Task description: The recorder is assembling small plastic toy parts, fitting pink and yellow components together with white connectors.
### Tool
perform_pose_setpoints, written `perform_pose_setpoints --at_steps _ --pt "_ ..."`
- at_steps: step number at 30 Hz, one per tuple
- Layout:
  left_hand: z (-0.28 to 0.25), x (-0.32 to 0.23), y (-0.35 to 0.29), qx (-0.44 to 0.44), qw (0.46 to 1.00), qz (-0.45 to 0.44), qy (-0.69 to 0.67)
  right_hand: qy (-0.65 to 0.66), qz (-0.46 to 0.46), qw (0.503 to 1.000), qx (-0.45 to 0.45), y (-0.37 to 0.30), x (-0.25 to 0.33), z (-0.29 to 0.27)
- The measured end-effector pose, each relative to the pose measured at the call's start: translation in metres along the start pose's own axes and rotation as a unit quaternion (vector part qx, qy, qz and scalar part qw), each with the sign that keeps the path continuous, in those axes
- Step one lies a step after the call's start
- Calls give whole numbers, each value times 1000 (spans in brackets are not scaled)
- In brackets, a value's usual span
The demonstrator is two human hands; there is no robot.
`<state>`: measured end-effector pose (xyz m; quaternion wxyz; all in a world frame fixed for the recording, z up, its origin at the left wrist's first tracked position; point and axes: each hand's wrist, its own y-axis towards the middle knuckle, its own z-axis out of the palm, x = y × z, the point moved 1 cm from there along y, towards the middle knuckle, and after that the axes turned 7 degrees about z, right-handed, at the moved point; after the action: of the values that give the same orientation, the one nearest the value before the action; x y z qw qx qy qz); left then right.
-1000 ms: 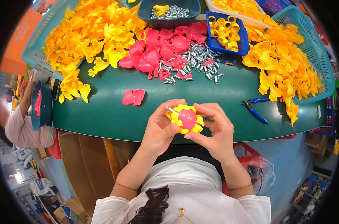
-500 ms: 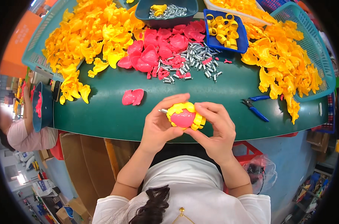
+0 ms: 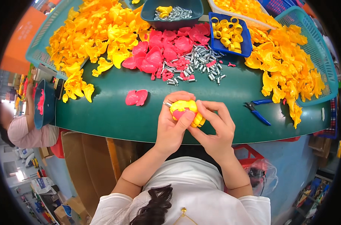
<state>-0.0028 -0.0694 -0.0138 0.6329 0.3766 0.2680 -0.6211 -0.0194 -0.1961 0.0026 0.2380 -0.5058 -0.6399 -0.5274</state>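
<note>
Between both hands, above the table's front edge, is a yellow and pink plastic toy part. My left hand wraps its left side, the thumb pressed across the pink face. My right hand pinches its right side between thumb and fingers. A small metal piece sticks out on the left by the left fingers. A loose pink shell piece lies on the green table to the left of my hands. Beyond them are piles of pink shells and metal springs.
Yellow plastic pieces heap over a left basket and a right basket. A blue tray holds yellow rings; a dark bin holds springs. Blue-handled cutters lie at right. Another person sits far left beside a tub.
My left thumb has moved up across the pink face of the toy part, covering much of it. The left fingers have closed further round the part. Both hands still hold it.
</note>
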Motion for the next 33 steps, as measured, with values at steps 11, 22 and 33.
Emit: perform_pose_setpoints --at_steps 11,22,33 --pt "-3 -17 3 73 996 40 38 233 138 949 160 10 0 -11" --pt "9 -26 0 52 994 -21 -91 206 226 943 129 15 17 -19" --pt "0 -24 -6 77 996 1 35 167 111 957 210 23 11 -25"
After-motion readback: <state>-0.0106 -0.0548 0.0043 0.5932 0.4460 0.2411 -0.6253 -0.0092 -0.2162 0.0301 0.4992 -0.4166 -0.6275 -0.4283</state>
